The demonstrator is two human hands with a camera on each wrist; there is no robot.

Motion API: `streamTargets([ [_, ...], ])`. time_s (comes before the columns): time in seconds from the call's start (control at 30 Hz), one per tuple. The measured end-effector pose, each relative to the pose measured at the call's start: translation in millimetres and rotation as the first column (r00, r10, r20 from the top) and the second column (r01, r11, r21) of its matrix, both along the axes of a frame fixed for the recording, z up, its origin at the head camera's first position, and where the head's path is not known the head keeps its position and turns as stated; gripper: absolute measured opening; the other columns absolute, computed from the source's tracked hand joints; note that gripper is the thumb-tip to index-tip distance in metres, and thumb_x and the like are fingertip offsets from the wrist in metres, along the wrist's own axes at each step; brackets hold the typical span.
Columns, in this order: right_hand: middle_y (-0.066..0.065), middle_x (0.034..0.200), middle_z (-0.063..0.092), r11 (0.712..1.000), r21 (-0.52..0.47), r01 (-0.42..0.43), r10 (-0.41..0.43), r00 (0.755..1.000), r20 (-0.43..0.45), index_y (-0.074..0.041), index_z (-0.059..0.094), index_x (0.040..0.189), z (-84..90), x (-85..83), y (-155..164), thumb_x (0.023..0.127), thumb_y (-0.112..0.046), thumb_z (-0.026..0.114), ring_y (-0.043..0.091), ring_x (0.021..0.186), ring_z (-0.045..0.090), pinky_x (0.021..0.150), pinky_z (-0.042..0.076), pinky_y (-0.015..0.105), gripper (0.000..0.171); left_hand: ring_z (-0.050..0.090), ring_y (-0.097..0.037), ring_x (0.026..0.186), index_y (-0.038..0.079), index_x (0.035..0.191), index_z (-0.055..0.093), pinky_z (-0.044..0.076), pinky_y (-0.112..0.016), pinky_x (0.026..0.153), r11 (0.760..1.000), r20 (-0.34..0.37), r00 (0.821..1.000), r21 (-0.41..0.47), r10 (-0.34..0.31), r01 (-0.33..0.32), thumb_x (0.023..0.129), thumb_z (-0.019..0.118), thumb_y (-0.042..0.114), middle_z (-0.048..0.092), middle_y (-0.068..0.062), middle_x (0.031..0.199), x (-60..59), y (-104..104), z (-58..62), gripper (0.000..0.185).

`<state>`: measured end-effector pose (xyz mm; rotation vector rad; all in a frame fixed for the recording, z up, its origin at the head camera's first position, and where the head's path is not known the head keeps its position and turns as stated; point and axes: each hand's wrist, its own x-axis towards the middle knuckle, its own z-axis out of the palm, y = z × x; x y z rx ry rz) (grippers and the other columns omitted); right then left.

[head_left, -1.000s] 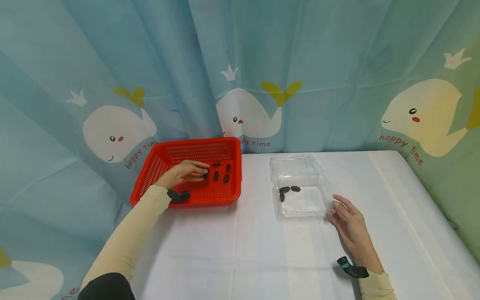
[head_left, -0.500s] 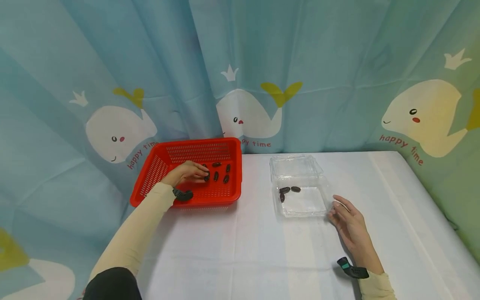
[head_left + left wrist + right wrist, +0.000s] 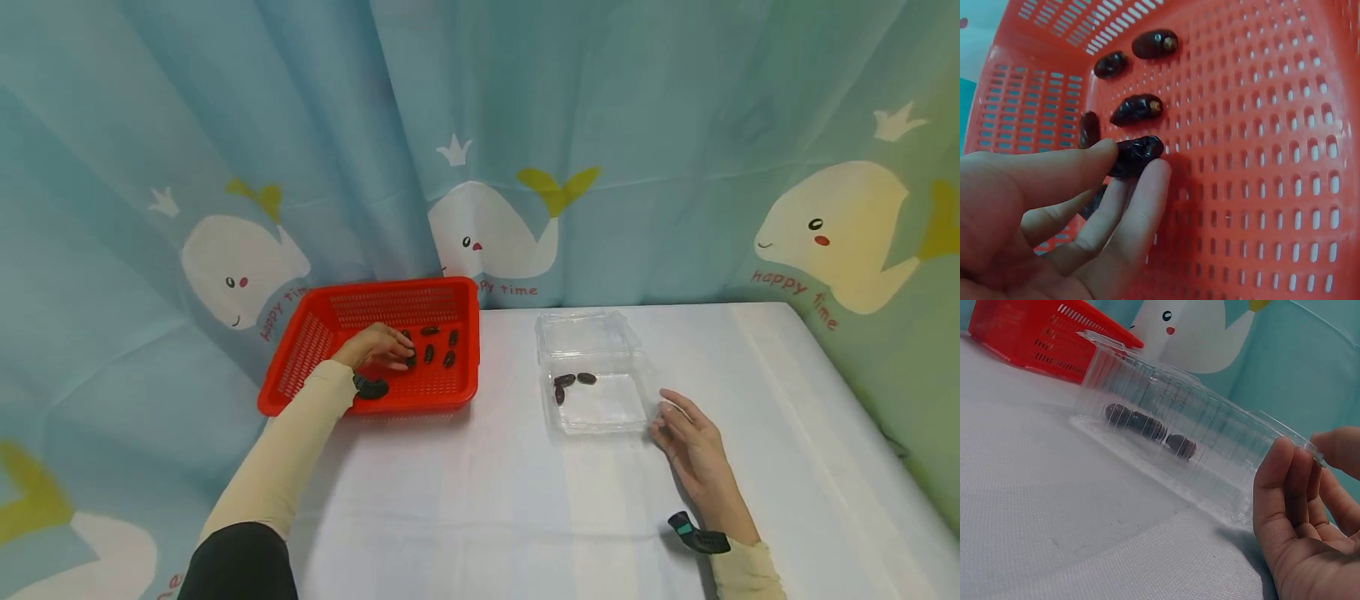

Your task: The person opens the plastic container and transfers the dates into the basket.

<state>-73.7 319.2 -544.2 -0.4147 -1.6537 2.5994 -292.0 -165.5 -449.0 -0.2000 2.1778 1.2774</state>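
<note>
In the red plastic basket (image 3: 442,392), my left hand (image 3: 378,346) pinches a dark, wrinkled date (image 3: 1141,153) between thumb and fingertips. Several more dates lie on the basket floor around it, among them a glossy date (image 3: 1138,109) just beyond the held one. One date is partly hidden behind my fingers in the left wrist view. My right hand (image 3: 693,454) holds the rim of a clear plastic clamshell box (image 3: 1222,469) at its right side, thumb over the edge and fingers beneath. Inside the box, 3 dates (image 3: 1147,425) sit toward the left.
The box's lid (image 3: 588,333) is folded back, away from me. A white cloth (image 3: 480,517) covers the table. Behind the basket and box hangs a blue curtain (image 3: 660,167) printed with whales. Dark bands circle both wrists.
My left hand has shifted slightly right and toward me inside the basket, around the date. The right hand stays at the box's rim. The head view has turned a little.
</note>
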Motion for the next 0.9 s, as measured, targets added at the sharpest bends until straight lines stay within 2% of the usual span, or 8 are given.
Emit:
streamTargets([
  [0.27, -0.009, 0.101, 0.061, 1.0, 0.028, -0.004, 0.004, 1.0, -0.008, -0.02, 0.059, 0.132, -1.3, -0.1, -2.4, 0.107, -0.011, 0.059, 0.001, 0.086, 0.062, 0.078, 0.057, 0.016, 0.027, 0.074, -0.014, 0.081, -0.015, 0.132, 0.063, 0.065, -0.034, 0.085, 0.999, -0.042, 0.999, -0.045, -0.031, 0.029, 0.102, 0.06, -0.002, 0.071, -0.018, 0.117, 1.7, -9.1, -8.2, 0.033],
  [0.5, -0.01, 0.101, 0.061, 0.999, 0.041, -0.004, 0.004, 1.0, 0.005, -0.021, 0.056, 0.134, -0.3, -0.6, -0.6, 0.106, -0.014, 0.061, 0.001, 0.086, 0.062, 0.079, 0.057, 0.015, 0.029, 0.074, -0.02, 0.093, -0.017, 0.13, 0.063, 0.065, -0.038, 0.087, 0.998, -0.101, 0.993, -0.042, -0.053, 0.049, 0.101, 0.058, -0.004, 0.069, -0.028, 0.126, 5.5, -6.2, -7.1, 0.032],
  [0.73, -0.009, 0.101, 0.062, 1.0, 0.021, -0.006, 0.006, 1.0, -0.006, -0.024, 0.06, 0.13, -2.2, -0.5, 0.5, 0.106, -0.013, 0.06, 0.001, 0.086, 0.063, 0.079, 0.058, 0.016, 0.026, 0.076, -0.024, 0.097, -0.016, 0.132, 0.062, 0.065, -0.039, 0.087, 0.997, -0.1, 0.993, -0.05, -0.056, 0.051, 0.102, 0.057, -0.003, 0.064, -0.032, 0.134, 6.9, -5.5, -6.1, 0.033],
  [0.9, -0.009, 0.102, 0.061, 1.0, 0.013, -0.008, 0.008, 1.0, -0.016, -0.024, 0.062, 0.129, -2.6, -1.0, 1.0, 0.107, -0.011, 0.059, 0.001, 0.086, 0.063, 0.08, 0.058, 0.016, 0.026, 0.075, -0.02, 0.091, -0.015, 0.136, 0.059, 0.065, -0.038, 0.087, 0.998, -0.086, 0.995, -0.038, -0.059, 0.056, 0.103, 0.055, -0.001, 0.061, -0.03, 0.137, 6.0, -6.6, -0.9, 0.036],
])
